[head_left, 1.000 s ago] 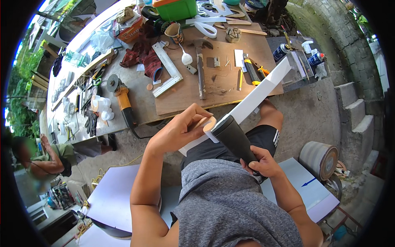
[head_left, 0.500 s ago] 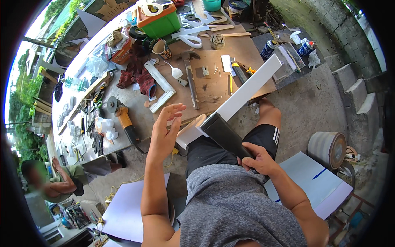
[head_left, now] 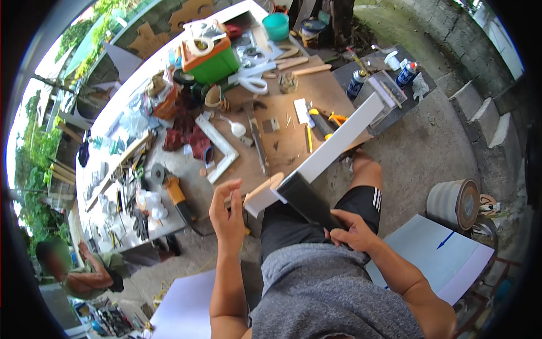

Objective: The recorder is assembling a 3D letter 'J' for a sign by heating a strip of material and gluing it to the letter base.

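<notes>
A large letter-like piece lies across my lap. It has a long white arm [head_left: 339, 140], a black arm [head_left: 307, 202] and a rounded end with a tan top face [head_left: 264, 191]. My right hand [head_left: 351, 230] is closed round the lower end of the black arm, thumb on top. Beside the rounded end, my left hand [head_left: 227, 213] is raised with fingers loosely stretched and holds nothing. A small gap seems to lie between it and the piece. Beyond it on the table are a hammer [head_left: 257, 138] and a white L-shaped frame piece [head_left: 221, 148].
The worktable [head_left: 161, 217] carries an angle grinder [head_left: 174, 192], a green bin [head_left: 212, 63], a yellow pencil [head_left: 309, 139] and a utility knife [head_left: 322, 123]. Spray cans [head_left: 355, 85] stand at the far right. A striped roll [head_left: 451, 204] and a pale sheet [head_left: 435, 254] sit right. Another person [head_left: 84, 271] is at left.
My view has shifted slightly. My left hand has moved down a little beside the rounded end, its fingers now pointing more upward. My right hand keeps its grip on the black arm.
</notes>
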`<act>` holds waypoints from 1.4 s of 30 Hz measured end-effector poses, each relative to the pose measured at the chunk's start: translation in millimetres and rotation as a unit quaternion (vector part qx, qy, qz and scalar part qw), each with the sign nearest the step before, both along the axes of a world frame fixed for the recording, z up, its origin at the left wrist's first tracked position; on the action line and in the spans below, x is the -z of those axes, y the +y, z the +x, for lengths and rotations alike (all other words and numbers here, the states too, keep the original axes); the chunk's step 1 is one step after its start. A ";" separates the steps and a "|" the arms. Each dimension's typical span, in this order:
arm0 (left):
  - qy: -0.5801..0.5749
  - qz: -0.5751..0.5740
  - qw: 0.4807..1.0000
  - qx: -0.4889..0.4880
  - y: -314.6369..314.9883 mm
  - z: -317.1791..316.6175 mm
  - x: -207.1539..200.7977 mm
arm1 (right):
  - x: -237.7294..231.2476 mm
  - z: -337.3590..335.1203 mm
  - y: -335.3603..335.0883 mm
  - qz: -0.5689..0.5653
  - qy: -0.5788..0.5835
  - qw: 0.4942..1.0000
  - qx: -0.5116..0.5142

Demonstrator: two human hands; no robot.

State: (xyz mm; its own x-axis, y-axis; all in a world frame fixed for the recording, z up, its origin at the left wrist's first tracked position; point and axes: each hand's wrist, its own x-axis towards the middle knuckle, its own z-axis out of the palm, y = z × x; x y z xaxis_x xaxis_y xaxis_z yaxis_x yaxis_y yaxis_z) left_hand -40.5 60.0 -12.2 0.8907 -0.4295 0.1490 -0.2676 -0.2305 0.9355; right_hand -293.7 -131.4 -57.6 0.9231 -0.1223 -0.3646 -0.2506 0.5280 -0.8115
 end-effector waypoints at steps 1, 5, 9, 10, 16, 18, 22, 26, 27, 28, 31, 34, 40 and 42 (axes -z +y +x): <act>-0.004 -0.003 1.000 -0.007 2.5 0.1 2.7 | -0.2 -0.9 2.5 0.008 -0.003 1.000 0.006; -0.007 -0.015 0.999 -0.038 12.9 -7.7 1.9 | 0.9 0.8 11.1 -0.007 -0.004 1.000 0.006; -0.019 -0.026 0.998 -0.057 11.4 -8.4 11.4 | -2.3 3.5 14.3 -0.005 -0.027 0.999 0.027; -0.024 -0.038 0.996 -0.074 9.8 -9.3 14.7 | -1.9 5.0 13.9 -0.011 -0.030 0.999 0.031; -0.020 -0.105 0.980 -0.166 11.5 -30.0 47.9 | 3.6 15.9 3.7 -0.003 -0.116 0.990 0.074; 0.015 -0.091 0.985 -0.147 13.2 -44.9 55.4 | 3.2 17.8 0.8 0.004 -0.120 0.990 0.077; 0.121 -0.061 0.988 -0.068 14.5 -69.3 69.7 | 3.1 20.0 -1.6 0.003 -0.124 0.989 0.075; 0.169 -0.053 0.984 -0.011 7.6 -80.3 82.4 | 3.7 22.4 2.7 0.013 -0.139 0.988 0.064; 0.177 -0.055 0.983 0.006 6.1 -82.3 85.1 | 1.1 23.9 3.3 0.017 -0.133 0.989 0.062; 0.168 -0.048 0.984 0.023 6.2 -81.9 83.6 | -3.8 24.6 5.1 0.001 -0.130 0.990 0.058; 0.225 -0.021 0.971 0.078 2.7 -74.4 76.4 | -7.5 24.1 6.9 -0.015 -0.116 0.992 0.047; 0.225 0.013 0.968 0.108 8.9 -74.5 73.5 | -3.3 24.1 9.5 -0.020 -0.107 0.992 0.058; 0.195 0.095 0.965 0.149 11.4 -76.6 57.4 | -0.3 23.2 10.0 -0.024 -0.105 0.992 0.061; 0.175 0.093 0.968 0.153 10.5 -77.0 53.6 | -2.6 24.2 9.8 -0.030 -0.103 0.992 0.064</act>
